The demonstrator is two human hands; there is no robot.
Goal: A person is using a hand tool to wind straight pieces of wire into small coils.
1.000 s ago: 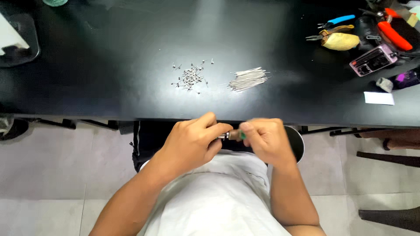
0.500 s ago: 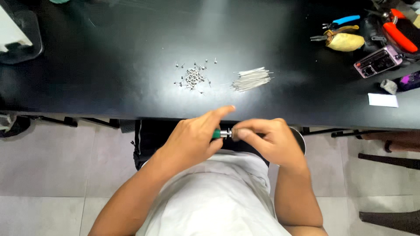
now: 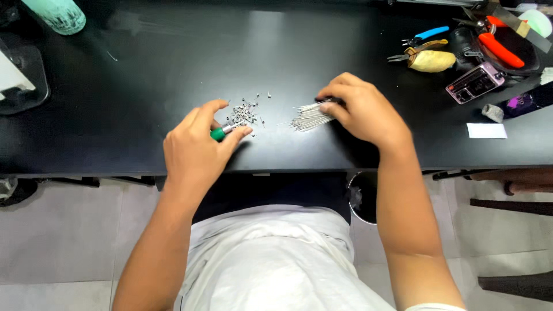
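My left hand (image 3: 197, 148) rests on the black table (image 3: 144, 75) and holds a small green-handled tool (image 3: 220, 133) whose metal tip points at a pile of several small metal parts (image 3: 246, 112). To the right, my right hand (image 3: 360, 109) lies over a bundle of thin metal pins (image 3: 308, 117); its fingertips touch the bundle's right end. Whether a pin is pinched is hidden by the fingers.
Far right of the table: blue-handled pliers (image 3: 426, 34), a yellow object (image 3: 432, 60), red-handled cutters (image 3: 500, 49), a pink device (image 3: 475, 82), a white slip (image 3: 487, 131). A teal cup (image 3: 60, 14) stands far left beside a clear stand (image 3: 23, 80). A bin (image 3: 363, 198) sits under the table.
Both hands were together at my lap on the green tool. Now the left hand has carried it up to the small parts, and the right hand has moved up onto the pins.
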